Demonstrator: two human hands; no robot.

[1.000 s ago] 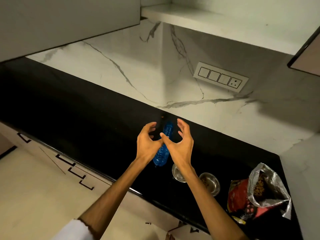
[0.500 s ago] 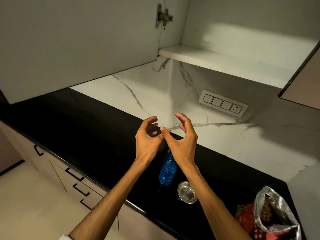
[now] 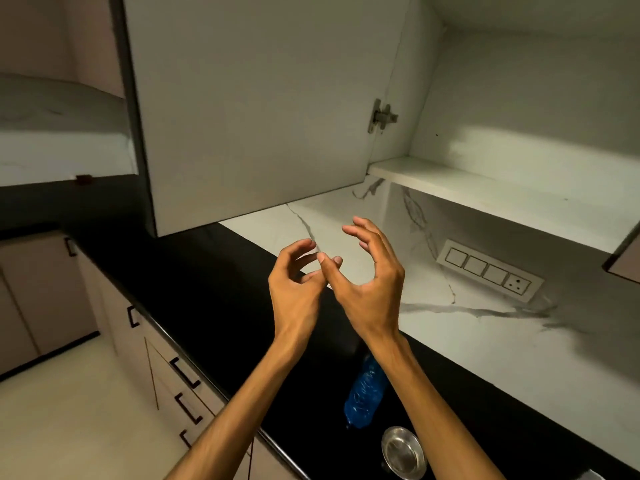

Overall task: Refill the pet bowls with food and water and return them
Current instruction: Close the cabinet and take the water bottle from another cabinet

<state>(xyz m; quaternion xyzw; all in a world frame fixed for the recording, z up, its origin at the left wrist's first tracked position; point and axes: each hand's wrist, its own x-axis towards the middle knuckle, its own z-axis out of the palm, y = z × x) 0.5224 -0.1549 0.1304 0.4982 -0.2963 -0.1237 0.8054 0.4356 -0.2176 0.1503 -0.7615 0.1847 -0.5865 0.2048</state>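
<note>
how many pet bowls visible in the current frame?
1. A steel bowl sits on the black counter at bottom edge, just right of the blue bottle. Others may lie out of frame.

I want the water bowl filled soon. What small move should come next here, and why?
Probably lower the right hand to the blue bottle and grip it. Both hands hover empty above the black counter, the left hand included, while the bottle lies on its side beside the steel bowl.
</note>
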